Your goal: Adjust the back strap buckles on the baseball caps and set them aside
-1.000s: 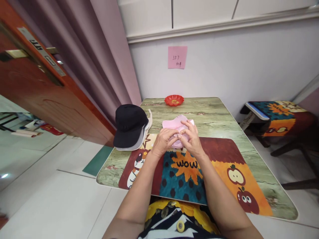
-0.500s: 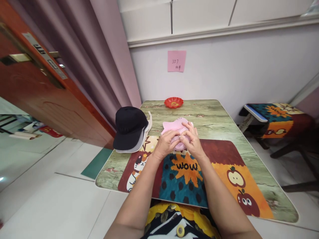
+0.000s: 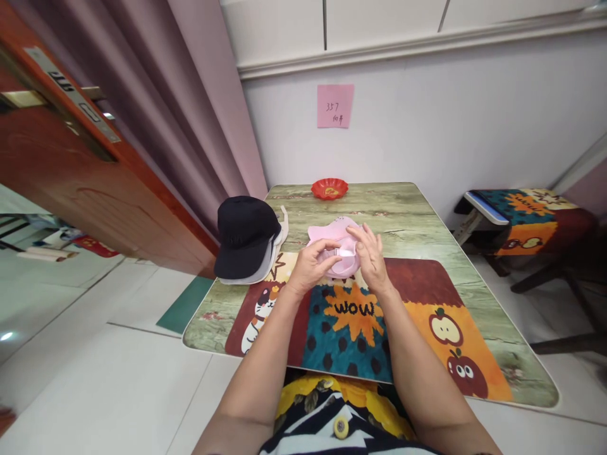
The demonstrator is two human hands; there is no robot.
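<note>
A pink cap (image 3: 334, 231) lies on the table at the middle, its back strap facing me and its crown opening showing. My left hand (image 3: 310, 265) pinches the left part of the strap between thumb and fingers. At the cap's right side, my right hand (image 3: 372, 256) has its fingers raised and spread, with the thumb by the strap's right end. To the left, a black cap (image 3: 246, 234) rests on top of a light grey cap (image 3: 265, 273), whose strap sticks out at the back.
A red scalloped dish (image 3: 329, 188) stands at the table's back edge. A patterned mat (image 3: 351, 354) covers the front of the table (image 3: 398, 208). A wooden door is at the left, and a bench with a similar cloth (image 3: 526, 218) is at the right.
My hands have moved apart at the strap, and my right fingers have opened. More of the pink cap's strap and inside shows. The view has tilted slightly.
</note>
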